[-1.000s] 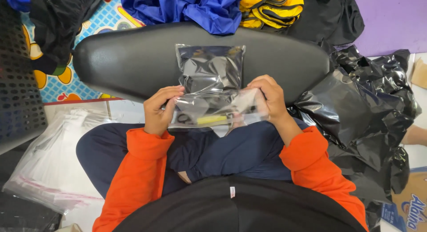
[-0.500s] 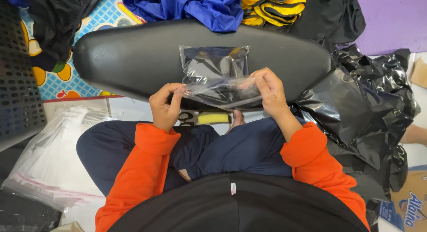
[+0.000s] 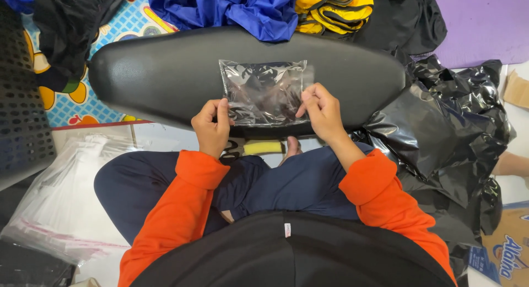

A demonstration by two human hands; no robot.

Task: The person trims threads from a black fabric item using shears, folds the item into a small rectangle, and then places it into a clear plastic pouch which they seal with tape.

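While it lies flat on the black oval cushion (image 3: 165, 83), the clear plastic bag (image 3: 263, 91) is pinched at its lower corners by the left hand (image 3: 212, 127) and right hand (image 3: 321, 112).

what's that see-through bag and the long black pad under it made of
Bag: looks like thin clear plastic film, glossy, with creases and glare; the left hand and right hand pinch its lower corners. Pad: probably vinyl or faux leather, judging by the fine grain and soft sheen; what is inside cannot be seen.
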